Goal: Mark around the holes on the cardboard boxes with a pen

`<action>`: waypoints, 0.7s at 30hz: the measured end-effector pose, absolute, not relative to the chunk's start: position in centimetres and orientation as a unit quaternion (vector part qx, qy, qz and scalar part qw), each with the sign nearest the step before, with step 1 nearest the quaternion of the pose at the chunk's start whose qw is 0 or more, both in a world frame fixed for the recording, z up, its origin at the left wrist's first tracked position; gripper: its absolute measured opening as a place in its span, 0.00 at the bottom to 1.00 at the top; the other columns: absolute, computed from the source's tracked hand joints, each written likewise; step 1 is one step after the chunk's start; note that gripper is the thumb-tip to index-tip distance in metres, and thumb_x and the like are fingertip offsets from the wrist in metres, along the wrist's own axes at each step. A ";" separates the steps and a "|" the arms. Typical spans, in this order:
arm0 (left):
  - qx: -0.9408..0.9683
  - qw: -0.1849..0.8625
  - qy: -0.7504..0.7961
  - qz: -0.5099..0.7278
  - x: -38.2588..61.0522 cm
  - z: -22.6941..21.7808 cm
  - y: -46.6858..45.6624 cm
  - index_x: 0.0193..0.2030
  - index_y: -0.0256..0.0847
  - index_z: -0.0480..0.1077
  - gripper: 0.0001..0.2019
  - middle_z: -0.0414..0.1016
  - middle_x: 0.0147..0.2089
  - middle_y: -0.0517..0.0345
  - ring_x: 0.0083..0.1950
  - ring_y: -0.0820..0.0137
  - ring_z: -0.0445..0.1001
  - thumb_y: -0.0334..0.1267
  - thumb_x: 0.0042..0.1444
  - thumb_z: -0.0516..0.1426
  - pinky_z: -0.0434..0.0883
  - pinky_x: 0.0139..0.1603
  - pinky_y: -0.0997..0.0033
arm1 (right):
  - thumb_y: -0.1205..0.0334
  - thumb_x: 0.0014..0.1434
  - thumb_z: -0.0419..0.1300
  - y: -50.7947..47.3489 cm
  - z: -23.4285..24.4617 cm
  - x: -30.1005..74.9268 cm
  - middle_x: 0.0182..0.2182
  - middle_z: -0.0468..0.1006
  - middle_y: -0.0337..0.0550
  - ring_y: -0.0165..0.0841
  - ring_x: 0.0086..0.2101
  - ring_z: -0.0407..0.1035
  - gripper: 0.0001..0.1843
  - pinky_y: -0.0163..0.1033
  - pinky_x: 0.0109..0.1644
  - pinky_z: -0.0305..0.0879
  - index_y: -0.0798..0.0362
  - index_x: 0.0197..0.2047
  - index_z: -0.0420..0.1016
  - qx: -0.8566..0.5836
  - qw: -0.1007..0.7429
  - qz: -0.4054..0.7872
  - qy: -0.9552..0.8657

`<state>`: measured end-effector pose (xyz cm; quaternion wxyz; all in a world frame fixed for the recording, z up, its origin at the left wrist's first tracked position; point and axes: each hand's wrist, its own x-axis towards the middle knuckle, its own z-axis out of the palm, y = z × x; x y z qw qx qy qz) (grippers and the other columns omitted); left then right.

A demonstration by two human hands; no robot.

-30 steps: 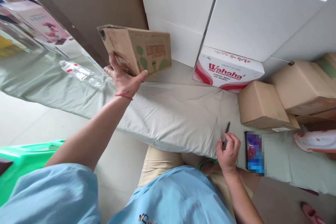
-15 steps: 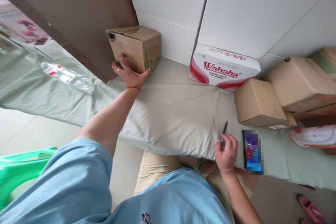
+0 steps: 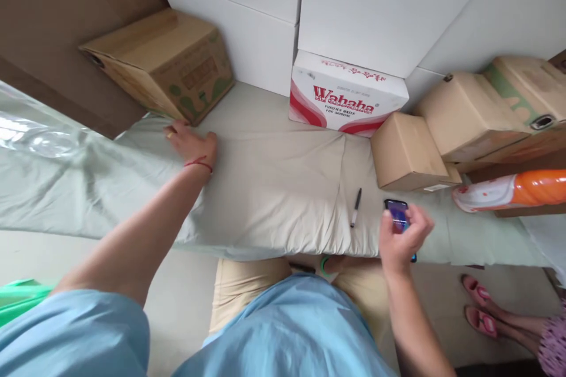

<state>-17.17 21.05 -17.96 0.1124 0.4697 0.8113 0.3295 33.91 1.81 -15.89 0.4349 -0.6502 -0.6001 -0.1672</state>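
Observation:
At the foot of a brown cardboard box (image 3: 190, 79) with green print, my left hand (image 3: 190, 142) reaches out, thumb apart from the bent fingers. Its fingertips are by the box's lower front edge; whether they touch it I cannot tell. A smartphone (image 3: 400, 215) with a lit screen lies on the cloth-covered surface (image 3: 274, 182), partly hidden by my right hand (image 3: 405, 238). That hand is slightly blurred, with thumb and fingers apart over the phone; contact is unclear. Left of it lies a dark pen (image 3: 356, 207).
A white and red Wahaba-style water carton, lettered "Wahaha" (image 3: 349, 97), stands against the white boxes (image 3: 358, 6). Several brown cartons (image 3: 409, 150) and an orange-and-white bottle (image 3: 513, 188) are at right. A clear plastic bottle (image 3: 53, 142) lies at left. Another person's feet (image 3: 481, 306) show at lower right.
My left hand has slid down off the box's front to its lower edge. The box sits turned, showing more of its printed side. My right hand has moved from the pen to the phone.

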 end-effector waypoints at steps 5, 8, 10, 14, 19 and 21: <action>0.528 0.106 0.807 0.243 -14.8 -18.2 20.0 0.61 0.27 0.70 0.19 0.67 0.70 0.33 0.73 0.42 0.64 0.36 0.69 0.57 0.59 0.77 0.42 | 0.21 0.56 0.67 7.3 -12.6 41.3 0.70 0.62 0.81 0.65 0.70 0.61 0.69 0.73 0.73 0.61 0.67 0.79 0.52 -0.723 0.415 -0.155 -0.530; 0.540 0.067 0.813 0.204 -13.8 -17.9 20.2 0.63 0.26 0.71 0.21 0.67 0.71 0.27 0.74 0.39 0.63 0.36 0.68 0.54 0.60 0.76 0.41 | 0.14 0.51 0.64 10.7 -11.8 42.4 0.74 0.55 0.87 0.72 0.75 0.52 0.79 0.78 0.77 0.49 0.71 0.80 0.45 -0.739 0.373 -0.126 -0.547; 0.552 0.036 0.816 0.168 -13.4 -17.7 20.2 0.63 0.27 0.72 0.22 0.69 0.69 0.25 0.73 0.38 0.66 0.36 0.68 0.52 0.63 0.73 0.42 | 0.16 0.50 0.66 12.3 -11.8 41.5 0.74 0.55 0.88 0.75 0.74 0.51 0.78 0.81 0.74 0.49 0.69 0.80 0.47 -0.762 0.345 -0.106 -0.537; 0.567 0.006 0.812 0.139 -13.2 -17.6 20.1 0.63 0.28 0.73 0.22 0.72 0.66 0.25 0.70 0.38 0.69 0.38 0.68 0.50 0.67 0.69 0.42 | 0.35 0.46 0.78 13.7 -11.8 38.6 0.70 0.59 0.81 0.75 0.70 0.57 0.63 0.80 0.72 0.52 0.62 0.74 0.61 -0.811 0.340 -0.095 -0.467; 0.566 -0.008 0.813 0.138 -13.3 -17.9 20.0 0.63 0.29 0.73 0.23 0.73 0.65 0.25 0.68 0.39 0.70 0.38 0.67 0.50 0.68 0.68 0.42 | 0.47 0.40 0.79 10.9 -9.1 37.5 0.65 0.65 0.68 0.66 0.68 0.59 0.50 0.73 0.75 0.56 0.56 0.63 0.71 -0.759 0.433 -0.110 -0.474; 0.566 -0.011 0.812 0.144 -13.2 -18.0 20.0 0.62 0.30 0.73 0.22 0.74 0.65 0.26 0.68 0.39 0.70 0.38 0.67 0.51 0.68 0.67 0.41 | 0.42 0.41 0.79 8.7 -7.0 37.3 0.63 0.71 0.60 0.61 0.67 0.62 0.48 0.72 0.77 0.55 0.52 0.61 0.72 -0.718 0.507 -0.078 -0.471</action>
